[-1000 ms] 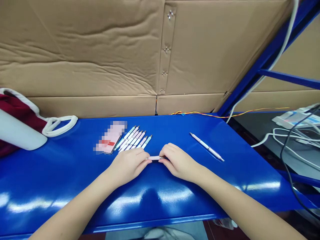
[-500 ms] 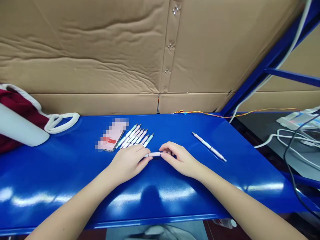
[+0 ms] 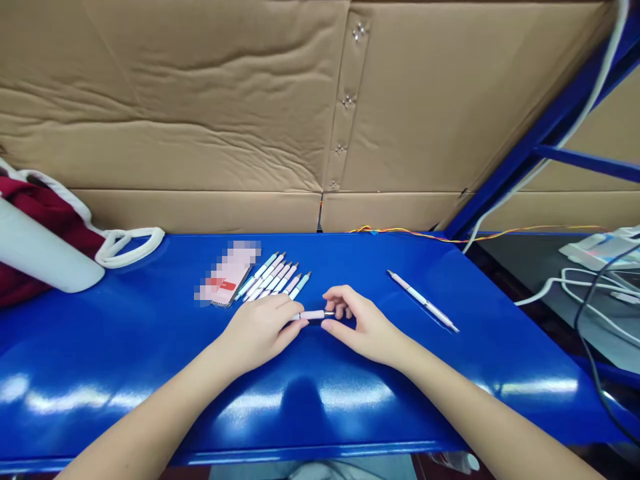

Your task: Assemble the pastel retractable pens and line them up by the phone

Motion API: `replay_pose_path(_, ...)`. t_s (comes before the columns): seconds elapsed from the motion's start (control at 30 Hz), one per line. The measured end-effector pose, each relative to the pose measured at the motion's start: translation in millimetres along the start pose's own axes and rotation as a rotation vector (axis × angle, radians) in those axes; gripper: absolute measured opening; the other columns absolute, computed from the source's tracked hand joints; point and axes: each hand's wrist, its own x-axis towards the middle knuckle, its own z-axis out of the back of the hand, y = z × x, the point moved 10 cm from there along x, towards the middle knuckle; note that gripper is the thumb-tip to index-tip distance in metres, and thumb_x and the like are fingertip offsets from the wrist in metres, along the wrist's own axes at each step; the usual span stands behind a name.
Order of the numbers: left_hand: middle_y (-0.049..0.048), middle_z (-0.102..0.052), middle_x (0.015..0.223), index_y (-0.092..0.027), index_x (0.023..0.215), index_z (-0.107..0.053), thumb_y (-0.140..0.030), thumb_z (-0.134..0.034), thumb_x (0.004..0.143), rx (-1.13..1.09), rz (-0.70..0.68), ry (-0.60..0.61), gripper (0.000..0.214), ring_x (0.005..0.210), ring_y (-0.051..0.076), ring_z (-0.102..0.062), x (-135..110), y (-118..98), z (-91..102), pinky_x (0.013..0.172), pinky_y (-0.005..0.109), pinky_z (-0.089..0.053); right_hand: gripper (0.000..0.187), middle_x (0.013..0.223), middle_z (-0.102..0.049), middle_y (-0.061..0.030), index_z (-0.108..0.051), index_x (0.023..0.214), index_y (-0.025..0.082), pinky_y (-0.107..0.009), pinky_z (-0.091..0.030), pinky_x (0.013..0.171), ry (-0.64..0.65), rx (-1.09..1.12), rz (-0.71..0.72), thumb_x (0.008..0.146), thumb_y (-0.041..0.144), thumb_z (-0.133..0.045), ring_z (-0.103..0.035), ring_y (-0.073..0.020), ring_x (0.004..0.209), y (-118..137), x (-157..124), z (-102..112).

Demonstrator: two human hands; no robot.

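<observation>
1. Against a wall of creased cardboard point(image 3: 200, 100), a blue steel rack frame point(image 3: 550, 127) rises at right, and a glossy blue tabletop point(image 3: 150, 347) spans the view.
2. Far left: maroon cloth point(image 3: 30, 227), a white cylinder point(image 3: 40, 253) and a white rope handle point(image 3: 130, 243). Far right: white cables point(image 3: 590, 293) on a lower surface.
3. Mid-tabletop: a pinkish flat object point(image 3: 225, 277), pixelated, possibly a phone or card. Just beside it lie pens in a tight fanned row point(image 3: 273, 279); a lone pen point(image 3: 423, 301) sits well apart to the right.
4. Short pink pen barrel point(image 3: 315, 315), metal-ended, lies level between both hands, just above the tabletop and near the row's tips.
5. Left hand point(image 3: 263, 327): fingers point(image 3: 285, 320) closed narrowly around the barrel's left end. Right hand point(image 3: 367, 327): fingers point(image 3: 340, 297) and thumb pinch the metal end, though contact is partly hidden.
6. Judgement: light fingertip pressure, with both wrists low, best keeps so slim a part aligned.
</observation>
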Motion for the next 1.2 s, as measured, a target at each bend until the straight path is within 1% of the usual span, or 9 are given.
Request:
replay_pose_path(0.07,0.0025,-0.062,0.084,-0.022,0.097,-0.063,-0.031,-0.043,0.093,0.004,-0.001,0.002,0.022,0.077,0.015,-0.059,-0.1,-0.1,-0.3,0.068,0.025,-0.045,0.013,0.083,-0.060,-0.0011,-0.055,0.094,0.019,-0.025,-0.044,0.067,0.045,-0.016,-0.035,0.090,0.030,-0.049,-0.054,-0.0126,0.071,-2.1,0.7,-3.4)
replay_pose_path(0.17,0.0026,-0.062,0.085,-0.021,0.096,-0.062,-0.032,-0.044,0.092,0.007,0.006,0.010,0.022,0.079,0.015,-0.059,0.3,0.9,-0.3,0.070,0.025,-0.045,0.022,0.072,-0.058,0.0002,-0.056,0.076,0.018,-0.024,-0.041,0.063,0.065,-0.041,-0.027,0.091,0.028,-0.045,-0.054,-0.0124,0.068,-0.7,2.1,-4.4)
replay_pose_path(0.27,0.0025,-0.062,0.086,-0.021,0.095,-0.062,-0.031,-0.042,0.093,-0.001,0.007,0.016,0.022,0.079,0.016,-0.059,0.8,1.6,-0.1,0.069,0.026,-0.045,0.007,0.072,-0.057,0.0014,-0.056,0.085,0.019,-0.022,-0.041,0.058,0.039,0.015,-0.036,0.086,0.025,-0.053,-0.052,-0.0109,0.063,-1.9,2.4,-2.6)
replay_pose_path(0.37,0.0024,-0.062,0.086,-0.021,0.096,-0.062,-0.032,-0.042,0.093,-0.001,0.002,0.017,0.023,0.079,0.016,-0.059,0.7,1.5,-0.4,0.069,0.026,-0.045,0.011,0.077,-0.060,0.0004,-0.056,0.094,0.019,-0.023,-0.044,0.059,0.024,0.081,-0.047,0.084,0.025,-0.055,-0.053,-0.0109,0.063,-2.6,2.3,-2.5)
replay_pose_path(0.53,0.0023,-0.063,0.087,-0.022,0.098,-0.061,-0.032,-0.043,0.093,0.016,0.010,0.016,0.021,0.080,0.016,-0.059,-0.3,3.0,-1.4,0.068,0.025,-0.044,0.010,0.078,-0.064,-0.0014,-0.059,0.087,0.019,-0.024,-0.047,0.062,0.032,0.111,-0.054,0.084,0.026,-0.053,-0.057,-0.0128,0.068,-2.0,2.8,-1.3)
replay_pose_path(0.8,0.0019,-0.065,0.091,-0.022,0.100,-0.062,-0.033,-0.043,0.093,-0.024,0.044,0.008,0.024,0.082,0.015,-0.060,0.2,6.8,3.5,0.071,0.026,-0.045,0.013,0.081,-0.064,-0.0022,-0.061,0.090,0.019,-0.026,-0.048,0.062,-0.037,0.077,-0.050,0.082,0.027,-0.056,-0.059,-0.0135,0.068,-8.3,0.9,20.7)
replay_pose_path(1.0,0.0042,-0.065,0.081,-0.020,0.085,-0.066,-0.035,-0.047,0.091,0.100,0.079,0.076,0.025,0.082,0.021,-0.057,2.5,3.6,-4.5,0.077,0.036,-0.041,0.015,0.081,-0.065,-0.0029,-0.058,0.091,0.019,-0.029,-0.051,0.068,-0.125,0.108,-0.111,0.081,0.030,-0.057,-0.061,-0.0151,0.072,-24.6,-0.1,40.2)
replay_pose_path(1.1,0.0050,-0.063,0.081,-0.019,0.083,-0.065,-0.038,-0.048,0.090,0.145,0.100,0.125,0.027,0.082,0.022,-0.055,2.3,1.9,-13.9,0.076,0.038,-0.040,0.012,0.078,-0.065,-0.0024,-0.056,0.088,0.019,-0.027,-0.050,0.063,-0.056,0.070,-0.124,0.083,0.030,-0.054,-0.062,-0.0147,0.069,-28.8,0.6,30.3)
replay_pose_path(1.2,0.0052,-0.061,0.082,-0.019,0.083,-0.064,-0.040,-0.049,0.088,0.171,0.090,0.140,0.026,0.082,0.023,-0.054,2.1,-0.8,-20.0,0.075,0.038,-0.039,0.010,0.077,-0.064,-0.0010,-0.057,0.089,0.020,-0.025,-0.046,0.061,0.050,-0.061,-0.075,0.086,0.028,-0.052,-0.060,-0.0134,0.067,-24.4,1.3,13.6)
